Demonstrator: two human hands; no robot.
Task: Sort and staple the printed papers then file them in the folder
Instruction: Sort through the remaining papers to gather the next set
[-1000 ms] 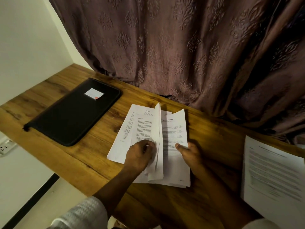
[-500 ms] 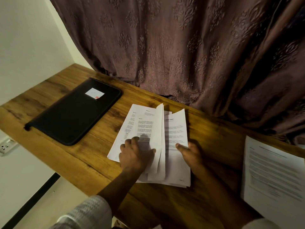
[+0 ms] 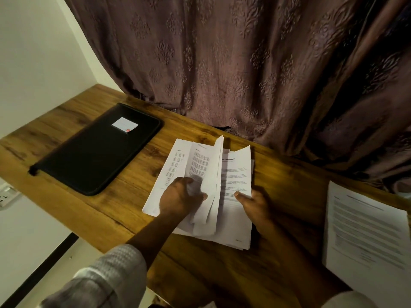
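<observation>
Stack of white printed papers (image 3: 235,174) lay mid wooden counter (image 3: 200,274), near front edge; black zippered folder (image 3: 97,150) well left. Left hand (image 3: 178,196) grip clenched round lifted sheets. Right hand (image 3: 255,203) thumb pinned page beneath; fingers hidden, cannot tell grip. Best: peel single sheets, read headings, hold pile flat.

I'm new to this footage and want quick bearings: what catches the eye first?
The fanned stack of printed papers at centre draws the eye: the left hand grips lifted sheets while the right hand holds the page beside them. A closed black folder lies to its left, another printed sheet at the right edge.
</observation>
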